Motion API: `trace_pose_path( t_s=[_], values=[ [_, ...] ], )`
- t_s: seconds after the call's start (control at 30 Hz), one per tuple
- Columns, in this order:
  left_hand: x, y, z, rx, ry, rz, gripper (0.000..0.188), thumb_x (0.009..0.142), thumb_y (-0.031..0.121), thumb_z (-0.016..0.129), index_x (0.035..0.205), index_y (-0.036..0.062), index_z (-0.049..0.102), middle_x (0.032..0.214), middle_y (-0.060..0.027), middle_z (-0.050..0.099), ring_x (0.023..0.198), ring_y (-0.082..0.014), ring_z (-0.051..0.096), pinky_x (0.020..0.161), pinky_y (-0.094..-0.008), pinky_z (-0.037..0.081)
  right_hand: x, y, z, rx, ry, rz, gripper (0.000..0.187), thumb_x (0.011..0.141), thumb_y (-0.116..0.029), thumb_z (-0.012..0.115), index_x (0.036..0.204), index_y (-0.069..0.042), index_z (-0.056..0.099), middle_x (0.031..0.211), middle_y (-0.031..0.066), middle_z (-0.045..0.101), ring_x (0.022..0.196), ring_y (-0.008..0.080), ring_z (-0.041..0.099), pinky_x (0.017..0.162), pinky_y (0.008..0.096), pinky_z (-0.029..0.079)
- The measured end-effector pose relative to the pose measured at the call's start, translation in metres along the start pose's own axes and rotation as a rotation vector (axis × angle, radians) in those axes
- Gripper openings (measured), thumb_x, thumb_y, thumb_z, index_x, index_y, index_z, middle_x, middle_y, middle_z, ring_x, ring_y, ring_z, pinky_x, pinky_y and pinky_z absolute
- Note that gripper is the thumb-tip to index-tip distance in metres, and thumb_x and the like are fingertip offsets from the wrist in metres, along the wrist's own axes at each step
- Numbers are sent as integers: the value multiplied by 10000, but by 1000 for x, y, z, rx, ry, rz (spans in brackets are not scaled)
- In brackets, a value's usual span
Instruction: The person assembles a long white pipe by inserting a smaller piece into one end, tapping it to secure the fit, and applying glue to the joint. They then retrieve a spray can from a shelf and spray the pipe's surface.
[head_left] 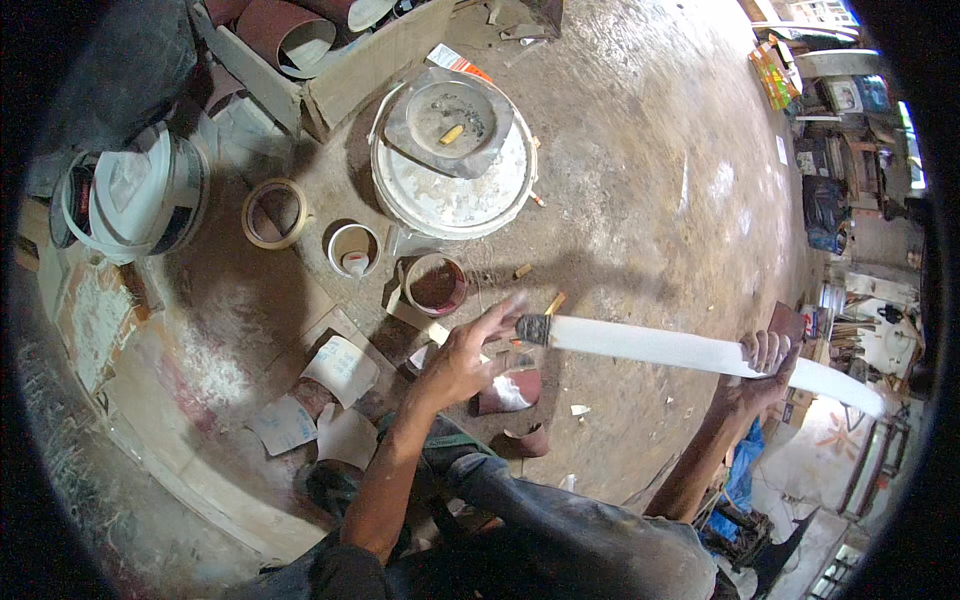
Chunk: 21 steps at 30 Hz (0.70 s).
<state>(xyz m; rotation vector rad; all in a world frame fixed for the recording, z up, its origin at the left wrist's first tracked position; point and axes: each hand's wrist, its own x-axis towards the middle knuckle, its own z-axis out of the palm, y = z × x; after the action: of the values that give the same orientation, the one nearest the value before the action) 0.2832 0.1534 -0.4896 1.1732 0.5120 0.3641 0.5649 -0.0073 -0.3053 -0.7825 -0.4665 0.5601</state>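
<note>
A long, slightly curved white strip (640, 345) with a dark, rough end (533, 329) stretches across my lap to the right; its exact kind is unclear. My right hand (768, 368) wraps round the strip toward its far right end. A brown-red piece of sandpaper (787, 320) sticks up by those fingers. Beside the dark end, my left hand (465, 358) has its fingers stretched apart, with the fingertips close to that end; whether they touch it is hard to see. A curled sandpaper piece (510, 391) with white dust lies on the floor just below.
A lidded white bucket (455, 205) carries a grey tray (410, 125) with ash and a yellow stub. Tape rolls (275, 214), a small cup (351, 248) and sandpaper scraps (341, 369) lie nearby. Another bucket (180, 190) stands left, a box (375, 65) behind. Clutter lines the right side.
</note>
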Motion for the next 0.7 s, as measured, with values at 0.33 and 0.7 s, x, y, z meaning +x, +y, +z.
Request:
trace_pose_path(
  t_s=[0.33,0.7],
  values=[
    [-25,72,-7,238,233,321,413,752,194,787,1106,29,654,1011,-115,697,904,-213,692,773,-310,544,8,5,-11,202,262,23,254,920,-154,587,752,-86,409,642,4,336,586,121,357,580,263,326],
    [-28,62,-10,-140,430,304,421,878,253,695,1166,-31,576,1039,-91,671,931,-131,633,808,-265,509,-23,-32,-18,-461,-138,-145,434,975,-237,498,1312,33,458,1165,170,594,1027,215,593,907,336,501]
  ],
)
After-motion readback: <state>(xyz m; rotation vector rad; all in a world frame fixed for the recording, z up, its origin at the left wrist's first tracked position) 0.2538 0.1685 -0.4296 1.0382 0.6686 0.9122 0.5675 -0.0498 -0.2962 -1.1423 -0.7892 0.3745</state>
